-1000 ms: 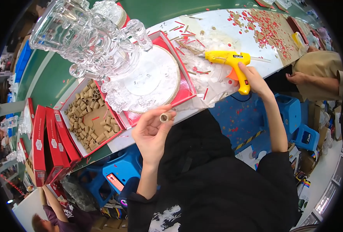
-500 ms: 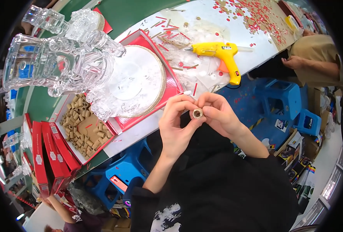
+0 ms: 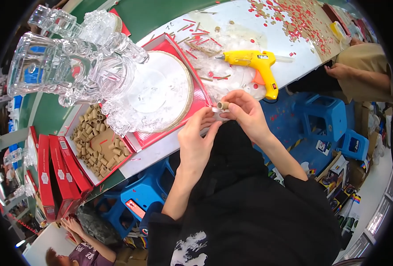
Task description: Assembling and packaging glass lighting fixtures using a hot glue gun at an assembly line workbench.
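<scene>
My left hand [image 3: 196, 136] is closed in a pinch on a small whitish piece [image 3: 216, 113], partly see-through, whose kind I cannot make out. Facing it, my right hand [image 3: 249, 116] grips a short brown cardboard tube [image 3: 223, 105] between thumb and fingers. The tube and the whitish piece are close together; whether they touch is unclear. Both hands hover just off the table's near edge, in front of my black top. Left of them, an open red box [image 3: 204, 98] holds a round white disc [image 3: 161, 116] with a cord-like rim.
A yellow glue gun [image 3: 259, 66] lies beyond my hands among white scraps and thin sticks. More cardboard tubes [image 3: 100, 165] fill a tray at left. Clear ornate plastic pieces [image 3: 79, 71] tower over the disc. Red boxes [image 3: 56, 177], blue stools [image 3: 323, 116] and two other people are nearby.
The cardboard tube has turned and moved up and slightly left, now in my right hand's fingers. My left hand has drawn down and left, away from the tube.
</scene>
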The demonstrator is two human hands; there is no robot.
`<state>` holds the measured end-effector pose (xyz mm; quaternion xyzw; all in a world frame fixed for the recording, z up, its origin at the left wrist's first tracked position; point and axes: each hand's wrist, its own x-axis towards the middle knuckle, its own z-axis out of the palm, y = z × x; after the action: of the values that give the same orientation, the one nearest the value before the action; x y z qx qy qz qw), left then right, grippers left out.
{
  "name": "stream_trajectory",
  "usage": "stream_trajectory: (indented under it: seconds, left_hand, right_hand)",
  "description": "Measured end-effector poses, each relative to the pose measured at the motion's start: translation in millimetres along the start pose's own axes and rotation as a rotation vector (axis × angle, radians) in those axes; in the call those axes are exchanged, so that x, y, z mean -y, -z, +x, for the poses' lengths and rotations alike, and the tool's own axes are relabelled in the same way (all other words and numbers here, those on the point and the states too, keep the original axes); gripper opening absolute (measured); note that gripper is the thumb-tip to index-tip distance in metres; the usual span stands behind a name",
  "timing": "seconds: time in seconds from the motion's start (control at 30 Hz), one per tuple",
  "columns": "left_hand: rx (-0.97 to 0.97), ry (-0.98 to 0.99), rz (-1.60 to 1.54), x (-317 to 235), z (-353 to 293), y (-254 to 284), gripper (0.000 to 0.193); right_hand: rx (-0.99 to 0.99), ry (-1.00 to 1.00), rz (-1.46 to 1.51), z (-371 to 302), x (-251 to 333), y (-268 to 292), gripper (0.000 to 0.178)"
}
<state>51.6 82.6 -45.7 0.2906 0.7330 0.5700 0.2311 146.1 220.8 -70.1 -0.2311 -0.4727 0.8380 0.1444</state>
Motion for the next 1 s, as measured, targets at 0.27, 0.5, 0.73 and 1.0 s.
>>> stream_trajectory:
  seconds: [0.27, 0.5, 0.73, 1.0]
  left_hand:
    - [-0.04, -0.065, 0.022, 0, 5, 7, 0.029]
    - [-0.088, -0.175, 0.112, 3, 6, 18, 0.028]
    - [-0.054, -0.166, 0.07, 14, 6, 28, 0.03]
    - [-0.032, -0.195, 0.088, 15, 8, 29, 0.031]
  right_hand:
    - [0.022, 0.053, -0.029, -10, 2, -10, 0.022]
    - [0.022, -0.01, 0.07, -9, 5, -19, 0.022]
    - [0.07, 0.182, -0.154, 4, 5, -11, 0.027]
    - [0.085, 0.222, -0.273, 4, 14, -22, 0.032]
